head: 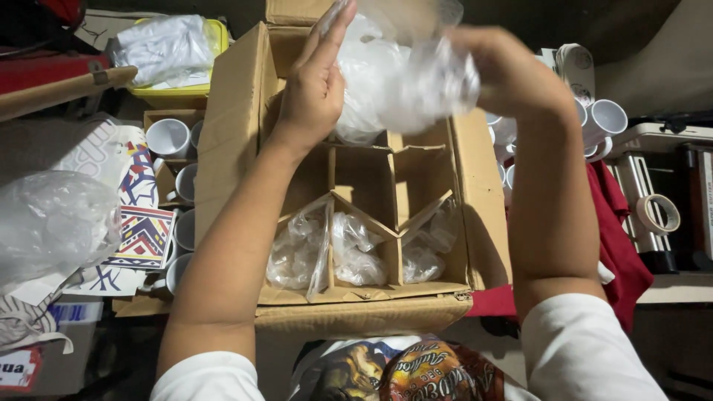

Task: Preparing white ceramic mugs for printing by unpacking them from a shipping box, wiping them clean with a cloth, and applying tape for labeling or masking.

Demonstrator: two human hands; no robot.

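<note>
Both my hands are raised over an open cardboard box (236,111) with cardboard dividers. My right hand (512,70) grips a clear plastic bag (405,82) that wraps something white; I cannot tell what it is. My left hand (316,82) lies flat against the bag's left side, fingers stretched upward. Below, the near compartments hold several more plastic-wrapped items (356,252). The middle compartments (360,178) look empty.
White mugs (169,137) sit in a smaller box at the left, more white mugs (605,119) stand at the right. A crumpled plastic bag (52,219) and patterned paper (141,223) lie left. A red cloth (620,245), a tape roll (658,214) and a machine are at the right.
</note>
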